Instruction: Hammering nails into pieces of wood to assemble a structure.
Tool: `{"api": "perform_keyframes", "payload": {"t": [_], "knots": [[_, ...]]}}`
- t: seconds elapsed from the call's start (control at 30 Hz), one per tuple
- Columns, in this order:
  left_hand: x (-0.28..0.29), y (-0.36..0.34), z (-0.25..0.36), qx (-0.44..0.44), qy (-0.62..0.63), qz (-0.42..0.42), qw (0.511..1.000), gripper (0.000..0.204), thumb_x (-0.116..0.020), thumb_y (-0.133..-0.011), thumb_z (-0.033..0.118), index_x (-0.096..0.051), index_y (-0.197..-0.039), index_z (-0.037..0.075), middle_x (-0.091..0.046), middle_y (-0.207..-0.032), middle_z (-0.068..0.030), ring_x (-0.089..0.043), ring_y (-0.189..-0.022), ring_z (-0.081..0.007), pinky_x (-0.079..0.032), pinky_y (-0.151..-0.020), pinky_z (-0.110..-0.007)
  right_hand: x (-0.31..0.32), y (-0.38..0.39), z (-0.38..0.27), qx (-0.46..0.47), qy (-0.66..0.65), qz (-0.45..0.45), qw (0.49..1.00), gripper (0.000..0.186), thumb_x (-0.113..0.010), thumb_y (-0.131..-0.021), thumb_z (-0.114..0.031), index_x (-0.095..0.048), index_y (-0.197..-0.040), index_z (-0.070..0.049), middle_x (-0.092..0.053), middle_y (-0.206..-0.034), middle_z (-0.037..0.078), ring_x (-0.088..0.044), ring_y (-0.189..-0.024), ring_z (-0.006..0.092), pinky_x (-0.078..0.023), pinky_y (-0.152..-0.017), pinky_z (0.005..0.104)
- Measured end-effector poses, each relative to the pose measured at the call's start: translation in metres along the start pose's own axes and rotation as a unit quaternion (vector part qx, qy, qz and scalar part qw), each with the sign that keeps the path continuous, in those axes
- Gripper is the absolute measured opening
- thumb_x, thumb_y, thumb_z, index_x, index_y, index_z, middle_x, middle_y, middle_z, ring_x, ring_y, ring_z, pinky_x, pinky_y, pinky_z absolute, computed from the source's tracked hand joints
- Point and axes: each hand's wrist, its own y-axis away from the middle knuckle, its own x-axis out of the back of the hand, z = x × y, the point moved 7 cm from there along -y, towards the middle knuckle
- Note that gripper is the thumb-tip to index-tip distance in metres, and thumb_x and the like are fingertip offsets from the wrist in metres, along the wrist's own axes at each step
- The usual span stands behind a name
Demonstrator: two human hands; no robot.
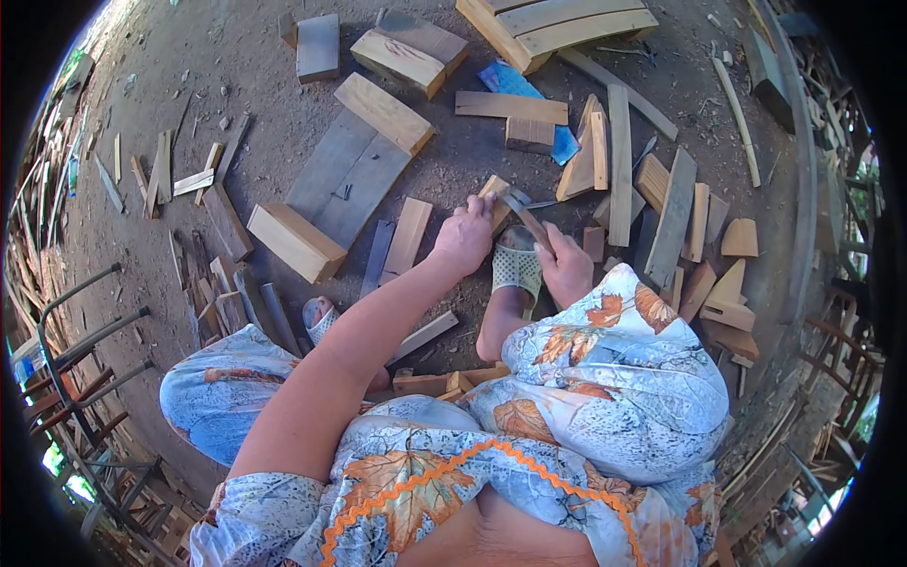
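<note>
My left hand [468, 234] reaches forward and is closed on a small pale wood block [494, 191], just ahead of my shoe. My right hand [567, 266] is wrapped round the wooden handle of a hammer [531, 225]. Its metal head sits close against the block's right side; whether they touch I cannot tell. Below the hammer is my foot in a pale perforated clog [517, 268]. To the left of my left hand lie a light wood piece [406, 238] and a dark narrow one [377, 257].
Grey boards with pale end blocks [350, 175] lie ahead on the left. Loose planks [673, 213] and offcuts crowd the right. A blue sheet [515, 80] lies partly under wood ahead. A metal frame [71, 378] stands at far left, before heaped wood scraps.
</note>
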Motion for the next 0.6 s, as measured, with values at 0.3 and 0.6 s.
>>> {"api": "perform_keyframes", "payload": {"t": [0.3, 0.6], "knots": [[0.014, 0.010, -0.005, 0.012, 0.070, 0.009, 0.997, 0.080, -0.071, -0.076, 0.025, -0.033, -0.145, 0.009, -0.051, -0.124, -0.0172, -0.056, -0.112, -0.0364, -0.049, -0.093, -0.042, -0.008, 0.032, 0.075, -0.096, 0.027, 0.081, 0.992, 0.038, -0.064, -0.089, -0.015, -0.057, -0.125, -0.008, -0.062, -0.098, 0.019, -0.063, -0.086, 0.0347, -0.049, -0.076, 0.0406], [0.017, 0.072, -0.055, 0.033, 0.134, 0.151, 0.979, 0.071, -0.071, -0.078, 0.023, -0.038, -0.139, 0.008, -0.053, -0.122, -0.0178, -0.054, -0.114, -0.0376, -0.045, -0.096, -0.044, 0.005, 0.007, 0.053, 0.073, 0.031, 0.193, 0.978, 0.033, -0.063, -0.089, -0.014, -0.059, -0.121, -0.007, -0.061, -0.097, 0.017, -0.063, -0.086, 0.0340, -0.049, -0.076, 0.0400]]}}
